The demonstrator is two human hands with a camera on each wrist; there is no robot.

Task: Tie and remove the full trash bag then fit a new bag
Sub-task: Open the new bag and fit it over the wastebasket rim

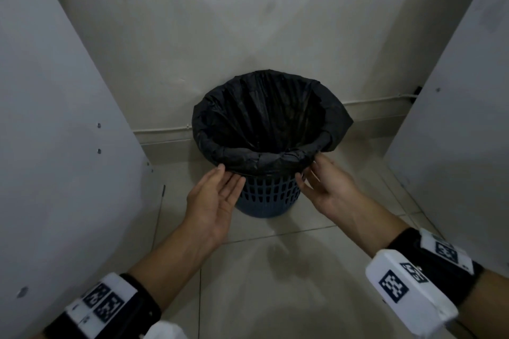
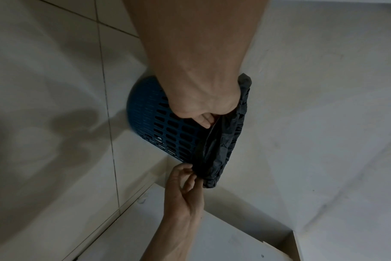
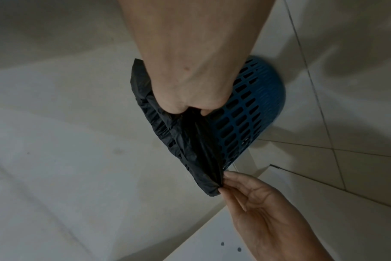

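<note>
Blue slotted bin point(image 1: 268, 195) stands upright on the tiled floor point(image 1: 275, 283), close to the back wall point(image 1: 192, 36), between two white panels: left panel point(image 1: 55, 146) and right panel point(image 1: 454, 118); black trash bag point(image 1: 264, 121) lines the bin, mouth wide open, top folded outward over the rim all round; inside of the bag too dark to tell any contents.

Left hand point(image 1: 213, 201) at the near-left side of the rim, palm turned up and inward, fingers straight and spread apart, fingertips point(image 1: 221, 169) touching the lower edge of the folded bag; nothing clamped in it in the head view; right wrist view shows the same hand point(image 3: 263, 201) flat, fingertips against the hem of the bag point(image 3: 190, 144).

Right hand point(image 1: 327, 184) at the near-right side of the rim, fingers bent toward the bag's fold; left wrist view shows its point(image 2: 185, 187) thumb and fingers pinched together on the hem of the bag point(image 2: 221, 150); bin wall point(image 2: 167, 130) beside it.

Wrist bands with square-patterned markers on both forearms: left band point(image 1: 104, 303), right band point(image 1: 407, 281); thin cable point(image 1: 165, 129) runs along the wall base behind the bin.
</note>
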